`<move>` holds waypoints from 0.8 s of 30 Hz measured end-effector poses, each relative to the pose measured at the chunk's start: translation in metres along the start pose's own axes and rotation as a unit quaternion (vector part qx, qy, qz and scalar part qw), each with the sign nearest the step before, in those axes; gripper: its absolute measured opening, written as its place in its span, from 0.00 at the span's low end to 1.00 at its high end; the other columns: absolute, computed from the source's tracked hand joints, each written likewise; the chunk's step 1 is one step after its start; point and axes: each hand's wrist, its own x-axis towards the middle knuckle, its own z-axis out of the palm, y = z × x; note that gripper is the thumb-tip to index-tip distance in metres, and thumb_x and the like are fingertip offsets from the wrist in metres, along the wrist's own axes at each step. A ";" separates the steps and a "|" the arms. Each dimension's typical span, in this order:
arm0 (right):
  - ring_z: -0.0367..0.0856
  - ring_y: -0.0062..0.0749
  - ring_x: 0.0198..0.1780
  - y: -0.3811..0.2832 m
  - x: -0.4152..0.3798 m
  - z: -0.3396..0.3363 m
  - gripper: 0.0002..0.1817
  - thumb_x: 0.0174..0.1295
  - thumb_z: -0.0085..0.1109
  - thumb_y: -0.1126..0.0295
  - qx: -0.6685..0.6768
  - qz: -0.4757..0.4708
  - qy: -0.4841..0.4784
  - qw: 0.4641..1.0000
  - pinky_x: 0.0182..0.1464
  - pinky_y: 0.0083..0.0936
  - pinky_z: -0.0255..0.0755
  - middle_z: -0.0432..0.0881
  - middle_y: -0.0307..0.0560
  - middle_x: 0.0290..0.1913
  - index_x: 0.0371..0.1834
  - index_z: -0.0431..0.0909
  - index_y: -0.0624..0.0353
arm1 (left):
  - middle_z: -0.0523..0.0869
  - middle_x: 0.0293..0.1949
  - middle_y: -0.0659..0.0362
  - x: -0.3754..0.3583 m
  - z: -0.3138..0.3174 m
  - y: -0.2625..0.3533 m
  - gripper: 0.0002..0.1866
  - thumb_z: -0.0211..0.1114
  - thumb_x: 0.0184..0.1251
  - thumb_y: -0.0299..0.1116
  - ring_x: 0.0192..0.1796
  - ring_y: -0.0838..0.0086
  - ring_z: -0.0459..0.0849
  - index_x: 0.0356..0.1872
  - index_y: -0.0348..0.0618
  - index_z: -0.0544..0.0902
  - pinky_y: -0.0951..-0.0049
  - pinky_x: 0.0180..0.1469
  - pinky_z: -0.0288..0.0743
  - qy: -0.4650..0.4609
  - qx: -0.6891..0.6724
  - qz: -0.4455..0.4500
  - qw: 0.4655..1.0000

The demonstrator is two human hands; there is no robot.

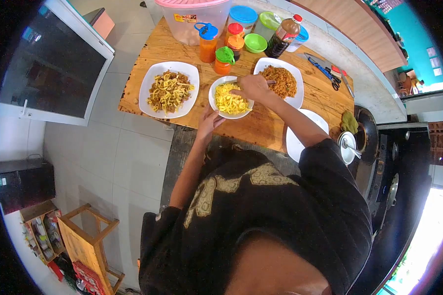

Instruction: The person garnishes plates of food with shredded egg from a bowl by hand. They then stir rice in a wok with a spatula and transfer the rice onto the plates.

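The left hand (209,123) rests flat, fingers apart, steadying below the bowl (216,105) of yellow shreds; the right hand (253,88) pinches shreds above it.

Bowl (230,101) between 2 plates (169,89) — bottles (208,42) behind.

The wooden table (300,105) was honey-brown. White were the bowl (214,102) of yellow egg shreds (230,102) and the two plates, one (147,93) of brown rice strewn with yellow, the other (297,81) of orange-brown fried rice (279,81). An orange bottle (207,46) wore a blue cap; another (224,61) a green one. The scissors (327,74) had blue handles. The person's shirt (280,216) was black with a pale gold pattern.
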 end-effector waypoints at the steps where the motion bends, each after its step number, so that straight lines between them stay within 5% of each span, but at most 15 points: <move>1: 0.80 0.44 0.29 -0.002 -0.003 -0.012 0.30 0.49 0.52 0.39 0.007 0.023 0.005 1.000 0.29 0.38 0.73 0.79 0.53 0.22 0.37 0.79 0.57 | 0.74 0.48 0.47 0.001 -0.002 -0.001 0.30 0.53 0.63 0.28 0.45 0.63 0.79 0.64 0.39 0.51 0.68 0.47 0.77 -0.002 -0.007 0.002 1.000; 7: 0.79 0.44 0.27 0.007 -0.013 -0.023 0.35 0.45 0.51 0.34 0.067 0.044 0.040 0.996 0.31 0.35 0.74 0.78 0.52 0.21 0.37 0.80 0.57 | 0.75 0.48 0.47 0.004 -0.002 -0.002 0.30 0.53 0.63 0.28 0.45 0.64 0.79 0.64 0.40 0.51 0.69 0.46 0.77 -0.010 0.000 0.001 1.000; 16: 0.68 0.32 0.16 0.036 -0.013 -0.018 0.37 0.45 0.50 0.33 0.150 0.079 -0.052 0.984 0.21 0.30 0.61 0.67 0.45 0.09 0.11 0.75 0.62 | 0.74 0.49 0.50 -0.001 0.005 0.002 0.28 0.54 0.62 0.30 0.47 0.65 0.78 0.61 0.36 0.54 0.65 0.48 0.76 -0.019 0.000 0.040 0.999; 24: 0.59 0.23 0.16 0.054 -0.026 -0.068 0.36 0.46 0.50 0.33 0.243 0.101 -0.068 0.962 0.20 0.27 0.53 0.61 0.38 0.10 0.10 0.72 0.62 | 0.79 0.41 0.52 -0.008 0.001 -0.005 0.17 0.51 0.64 0.32 0.43 0.67 0.80 0.52 0.38 0.66 0.69 0.46 0.76 0.029 0.058 -0.025 0.998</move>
